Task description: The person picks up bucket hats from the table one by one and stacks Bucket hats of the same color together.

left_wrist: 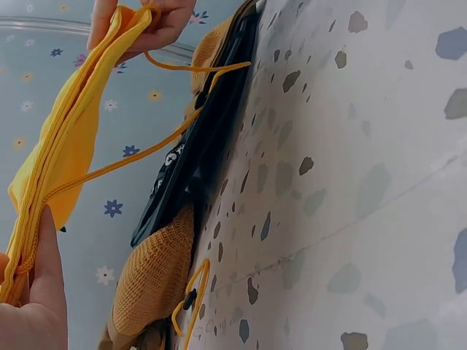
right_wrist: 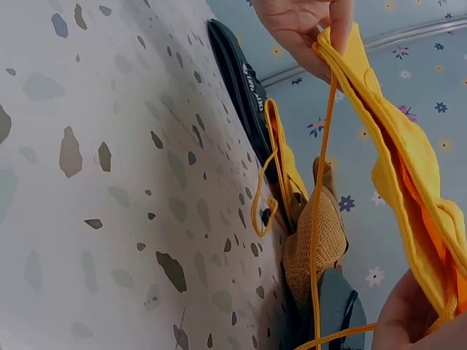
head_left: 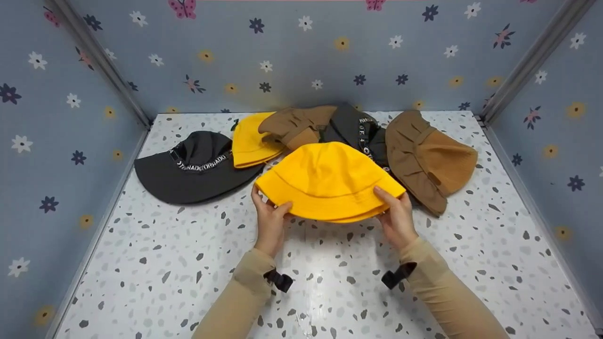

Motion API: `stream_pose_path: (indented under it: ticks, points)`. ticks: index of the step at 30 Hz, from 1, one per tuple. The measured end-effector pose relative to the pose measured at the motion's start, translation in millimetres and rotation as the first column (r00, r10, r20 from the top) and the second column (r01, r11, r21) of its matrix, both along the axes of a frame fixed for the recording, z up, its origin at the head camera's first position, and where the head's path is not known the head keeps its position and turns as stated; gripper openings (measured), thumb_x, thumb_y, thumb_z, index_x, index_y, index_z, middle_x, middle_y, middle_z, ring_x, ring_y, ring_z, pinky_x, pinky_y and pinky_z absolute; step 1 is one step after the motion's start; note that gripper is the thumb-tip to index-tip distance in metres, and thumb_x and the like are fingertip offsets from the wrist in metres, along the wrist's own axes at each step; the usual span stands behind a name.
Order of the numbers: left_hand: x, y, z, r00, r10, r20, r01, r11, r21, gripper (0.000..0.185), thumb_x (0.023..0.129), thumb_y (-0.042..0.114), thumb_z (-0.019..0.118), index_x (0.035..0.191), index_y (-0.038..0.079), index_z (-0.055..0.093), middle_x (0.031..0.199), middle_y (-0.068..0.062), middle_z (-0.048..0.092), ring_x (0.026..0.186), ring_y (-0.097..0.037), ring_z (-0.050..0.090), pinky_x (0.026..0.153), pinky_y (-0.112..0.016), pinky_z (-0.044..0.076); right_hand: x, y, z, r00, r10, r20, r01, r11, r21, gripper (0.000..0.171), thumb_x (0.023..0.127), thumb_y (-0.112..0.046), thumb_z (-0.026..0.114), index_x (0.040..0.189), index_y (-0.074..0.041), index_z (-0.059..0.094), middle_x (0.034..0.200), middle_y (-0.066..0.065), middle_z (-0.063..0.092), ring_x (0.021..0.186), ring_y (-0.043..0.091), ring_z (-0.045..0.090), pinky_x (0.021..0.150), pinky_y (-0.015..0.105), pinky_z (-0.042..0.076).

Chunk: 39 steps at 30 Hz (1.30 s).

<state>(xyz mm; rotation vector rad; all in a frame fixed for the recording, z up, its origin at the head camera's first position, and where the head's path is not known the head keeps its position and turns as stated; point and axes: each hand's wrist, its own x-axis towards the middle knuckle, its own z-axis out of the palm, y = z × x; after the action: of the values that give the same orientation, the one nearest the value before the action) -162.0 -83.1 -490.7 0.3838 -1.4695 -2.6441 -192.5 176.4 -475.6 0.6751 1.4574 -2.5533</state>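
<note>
A yellow bucket hat (head_left: 330, 174) is held up above the table, crown upward, its brim folded flat front to back. My left hand (head_left: 271, 223) pinches the left end of the brim, thumb in front. At the right end, my right hand (head_left: 396, 216) grips the brim the same way. From the hat's edge hangs a yellow cord (left_wrist: 139, 157), looping down below it in both wrist views. The brim's layers lie close together in the left wrist view, while in the right wrist view a narrow gap into the hat (right_wrist: 405, 189) shows.
Behind lie a black wide-brim hat (head_left: 188, 181), another yellow hat (head_left: 254, 139), a brown hat (head_left: 301, 125), a second black hat (head_left: 348, 125) and a brown-and-tan hat (head_left: 431, 162). They rest on the speckled table (head_left: 198, 282). Flower-patterned walls (head_left: 306, 56) enclose the back and sides.
</note>
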Motion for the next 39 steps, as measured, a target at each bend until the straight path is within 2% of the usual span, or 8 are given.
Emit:
stream_pose_path:
  ticks: [8,13,16,21,24,29,33,39]
  points:
    - [0.3,-3,-1.5,1.000,-0.009,0.014,0.009,1.000,0.014,0.098,0.087,-0.017,0.052,0.152,0.037,0.002,0.146,-0.018,0.039,0.104,-0.022,0.059,0.080,-0.029,0.057,-3.0,3,-3.5,1.000,-0.005,0.019,0.004,0.996,0.087,0.042,0.092,-0.021,0.072,0.123,-0.022,0.044,0.119,0.001,0.059,0.095,0.013,0.063,0.080,0.029,0.058]
    - [1.7,-4,-3.1,1.000,-0.018,0.009,0.018,1.000,0.008,0.097,0.087,-0.018,0.050,0.152,0.037,0.002,0.149,-0.014,0.038,0.114,-0.024,0.057,0.089,-0.033,0.057,-3.5,5,-5.4,0.999,0.027,0.037,-0.034,0.982,0.183,0.039,0.090,-0.021,0.075,0.116,-0.021,0.046,0.115,0.000,0.056,0.093,0.013,0.061,0.079,0.027,0.056]
    - [2.4,-5,-4.0,1.000,-0.021,0.013,0.021,1.000,-0.020,0.095,0.087,-0.017,0.051,0.151,0.035,0.003,0.147,-0.016,0.039,0.112,-0.024,0.057,0.087,-0.032,0.057,-2.7,5,-6.5,0.999,0.042,0.020,-0.046,0.971,0.236,0.036,0.090,-0.019,0.075,0.112,-0.018,0.047,0.111,0.001,0.055,0.090,0.013,0.061,0.077,0.026,0.056]
    - [2.3,-10,-7.2,0.999,-0.007,0.042,0.010,0.997,-0.073,0.076,0.091,-0.008,0.057,0.142,0.029,0.015,0.137,-0.017,0.043,0.102,-0.022,0.059,0.077,-0.029,0.056,-1.0,5,-9.2,0.998,0.057,-0.030,-0.046,0.960,0.276,0.030,0.091,-0.013,0.072,0.107,-0.013,0.046,0.104,0.002,0.056,0.085,0.012,0.061,0.074,0.024,0.056]
    - [2.1,-15,-9.3,0.998,0.019,0.065,-0.012,0.995,-0.097,0.057,0.096,0.006,0.061,0.133,0.026,0.023,0.132,-0.014,0.046,0.102,-0.020,0.060,0.078,-0.028,0.056,-0.2,4,-10.4,0.997,0.074,-0.030,-0.062,0.954,0.293,0.030,0.091,-0.011,0.072,0.107,-0.013,0.046,0.105,0.002,0.056,0.085,0.012,0.061,0.076,0.023,0.055]
    - [2.7,-26,-11.3,0.990,0.056,0.131,-0.034,0.986,-0.161,0.038,0.099,0.033,0.061,0.120,0.023,0.031,0.119,-0.008,0.049,0.092,-0.015,0.060,0.067,-0.023,0.053,2.1,4,-14.0,0.991,0.132,-0.008,-0.120,0.922,0.367,0.032,0.088,-0.011,0.075,0.103,-0.010,0.046,0.098,0.002,0.057,0.079,0.013,0.060,0.070,0.023,0.055]
    - [3.7,-35,-11.0,0.984,0.079,0.159,-0.052,0.984,-0.168,0.032,0.100,0.035,0.059,0.113,0.021,0.033,0.111,-0.005,0.048,0.086,-0.012,0.058,0.065,-0.022,0.051,5.1,2,-17.3,0.981,0.192,-0.015,-0.167,0.887,0.431,0.034,0.086,-0.013,0.077,0.098,-0.007,0.046,0.091,0.003,0.055,0.072,0.014,0.061,0.064,0.025,0.055]
    - [9.2,-55,-3.3,0.976,0.080,0.202,-0.041,0.981,-0.190,0.029,0.100,0.041,0.055,0.110,0.021,0.036,0.106,-0.003,0.052,0.081,-0.011,0.058,0.068,-0.023,0.051,8.8,-4,-20.3,0.967,0.256,0.006,-0.227,0.846,0.482,0.035,0.088,-0.024,0.077,0.100,-0.007,0.049,0.094,0.005,0.056,0.076,0.017,0.060,0.067,0.027,0.055]
